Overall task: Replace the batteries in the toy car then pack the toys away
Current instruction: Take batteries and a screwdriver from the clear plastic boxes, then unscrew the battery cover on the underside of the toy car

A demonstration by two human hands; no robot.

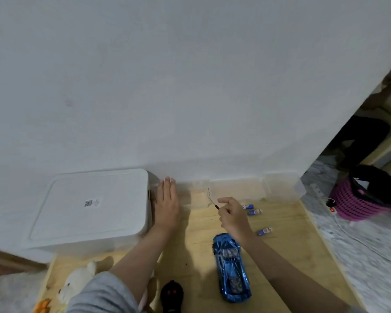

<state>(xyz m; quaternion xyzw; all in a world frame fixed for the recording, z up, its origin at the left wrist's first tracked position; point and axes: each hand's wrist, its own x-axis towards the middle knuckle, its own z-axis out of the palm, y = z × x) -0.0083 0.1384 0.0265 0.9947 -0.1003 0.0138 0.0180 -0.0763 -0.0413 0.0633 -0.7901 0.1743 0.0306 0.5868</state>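
Note:
A shiny blue toy car (231,266) lies upright on the wooden board (280,256), nose toward me. My right hand (233,215) hovers beyond it and pinches a thin screwdriver (212,198) with a dark red handle. Three small blue batteries (254,211) lie scattered to the right of that hand. My left hand (166,204) is flat with straight fingers, beside the right edge of a white lidded storage box (90,208). A black remote control (172,295) with red buttons sits near the bottom edge.
A white plush bear (77,283) and an orange toy (42,306) lie at the lower left. A clear plastic container (280,188) stands against the white wall. A pink basket (357,199) and a power strip with a red light (331,208) are on the floor at right.

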